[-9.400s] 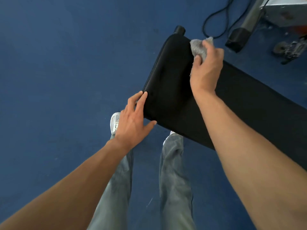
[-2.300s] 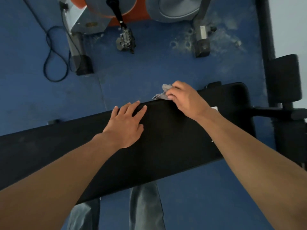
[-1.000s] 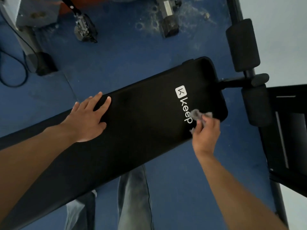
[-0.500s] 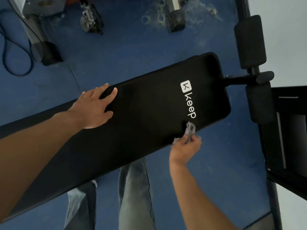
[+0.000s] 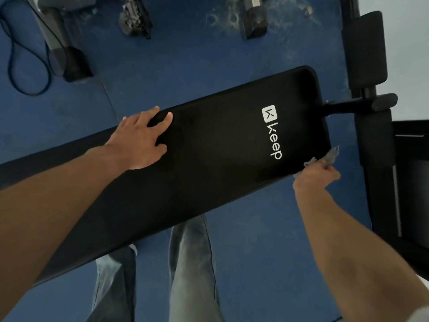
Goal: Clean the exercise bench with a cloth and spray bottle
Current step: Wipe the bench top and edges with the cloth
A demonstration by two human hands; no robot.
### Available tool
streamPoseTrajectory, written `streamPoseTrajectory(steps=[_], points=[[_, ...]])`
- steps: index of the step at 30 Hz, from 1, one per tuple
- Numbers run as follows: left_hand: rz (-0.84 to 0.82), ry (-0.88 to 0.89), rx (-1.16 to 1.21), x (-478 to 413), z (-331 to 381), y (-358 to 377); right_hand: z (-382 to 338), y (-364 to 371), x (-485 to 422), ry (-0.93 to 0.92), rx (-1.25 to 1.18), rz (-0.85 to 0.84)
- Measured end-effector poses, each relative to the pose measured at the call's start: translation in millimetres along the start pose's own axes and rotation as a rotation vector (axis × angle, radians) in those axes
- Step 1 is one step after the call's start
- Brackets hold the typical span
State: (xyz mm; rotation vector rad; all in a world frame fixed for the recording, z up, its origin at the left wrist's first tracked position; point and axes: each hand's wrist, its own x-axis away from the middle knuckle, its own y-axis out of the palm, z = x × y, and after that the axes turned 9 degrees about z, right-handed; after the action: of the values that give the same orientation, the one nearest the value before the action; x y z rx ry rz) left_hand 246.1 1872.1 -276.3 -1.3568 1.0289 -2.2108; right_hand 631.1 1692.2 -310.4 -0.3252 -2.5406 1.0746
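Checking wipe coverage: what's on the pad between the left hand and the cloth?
Head view: bare black bench pad, apart from the white keep logo, between left hand and cloth.

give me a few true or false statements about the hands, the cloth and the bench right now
1. The left hand lies flat on the bench pad. True.
2. The right hand holds a spray bottle. False: it holds a grey cloth; no spray bottle is in view.
3. The cloth is at the pad's near corner, by the end with the white "keep" logo. True.
4. The cloth covers the logo. False: the logo is fully visible, and the cloth is off to its right at the pad's edge.
5. The floor under the bench is red. False: it is blue.
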Motion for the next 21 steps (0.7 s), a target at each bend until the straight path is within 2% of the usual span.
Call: streamPoseTrajectory(steps=[3,6,8,11,17,21], points=[[0.006,0.002,0.018,0,0,1,32,-16,55,0.031,-0.025,-0.065],[0.056,0.02,0.059,3,-2,1,95,-42,128,0.121,-0.02,-0.262],[0.096,0.04,0.071,8,-6,3,143,-66,179,0.184,0.023,-0.391],[0.134,0.056,0.037,23,-21,10,175,-84,222,0.222,0.121,-0.456],[0.246,-0.111,0.082,74,-76,26,116,-50,137,0.086,0.058,-0.254],[0.277,-0.184,0.067,107,-111,39,95,-50,123,0.124,0.027,-0.198]])
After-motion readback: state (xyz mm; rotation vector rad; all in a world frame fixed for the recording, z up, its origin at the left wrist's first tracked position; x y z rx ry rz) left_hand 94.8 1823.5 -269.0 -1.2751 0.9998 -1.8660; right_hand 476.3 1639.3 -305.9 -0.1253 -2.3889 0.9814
